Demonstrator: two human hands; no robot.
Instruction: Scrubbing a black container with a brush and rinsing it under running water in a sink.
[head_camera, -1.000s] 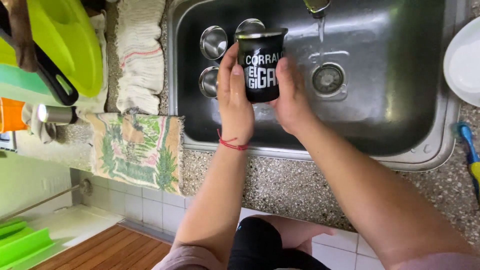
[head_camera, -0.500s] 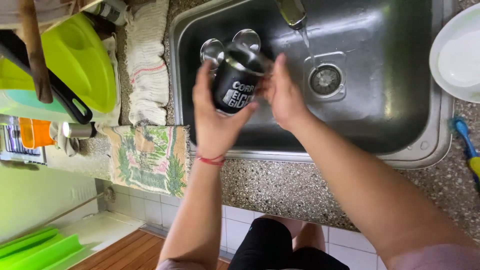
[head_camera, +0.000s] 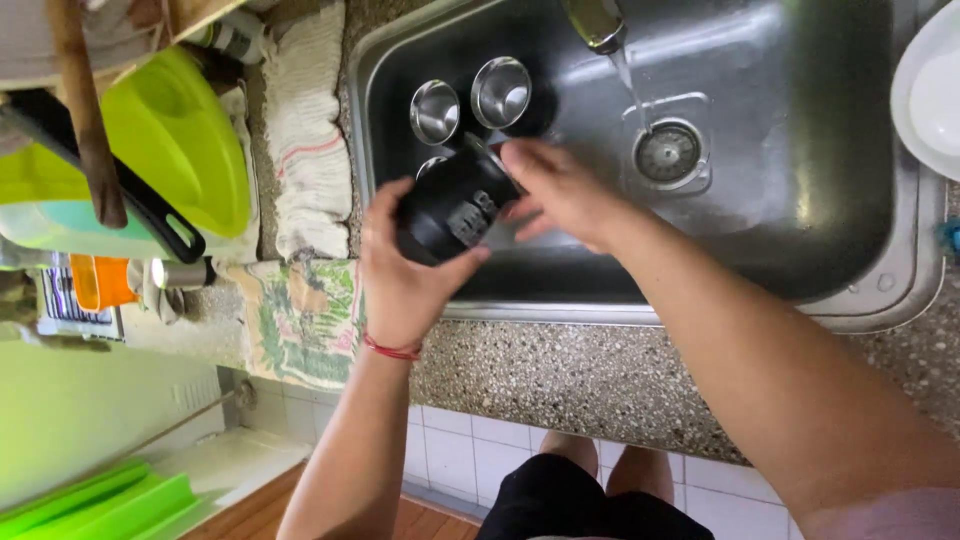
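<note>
Our left hand grips the tilted black mug, right hand steadying its rim; wet, it could slip into the sink

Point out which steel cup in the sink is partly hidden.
The lowest steel cup, tucked behind the black mug; the other two cups sit fully visible above it.

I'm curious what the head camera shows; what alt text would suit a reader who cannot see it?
Two bare hands hold a black mug tilted over a steel sink: the left hand grips its body, the right hand touches its rim. A thin stream runs from the tap; three metal cups sit behind.
</note>
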